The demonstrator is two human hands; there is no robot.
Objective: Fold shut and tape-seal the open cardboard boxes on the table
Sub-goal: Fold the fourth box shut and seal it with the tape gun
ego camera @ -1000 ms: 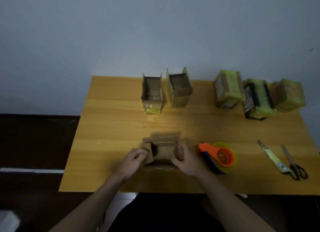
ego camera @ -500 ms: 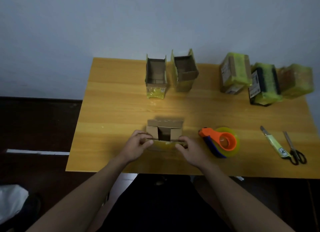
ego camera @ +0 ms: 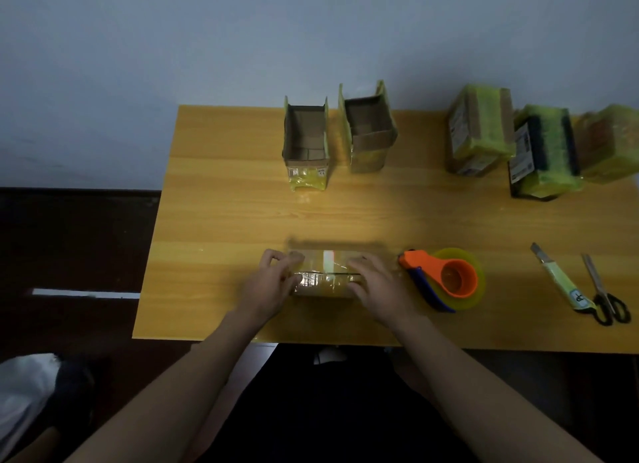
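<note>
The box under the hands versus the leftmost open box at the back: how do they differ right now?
The box under the hands has its top flaps folded down; the leftmost open box has its flaps standing up, its inside showing. The left hand and right hand hold the near one at its ends; nothing touches the far one. The near one sits at the table's front, the far one by the back edge. Both are brown cardboard carrying yellowish tape.

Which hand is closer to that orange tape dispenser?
The right hand, resting on the box just left of the dispenser. The left hand is at the box's far end.
</note>
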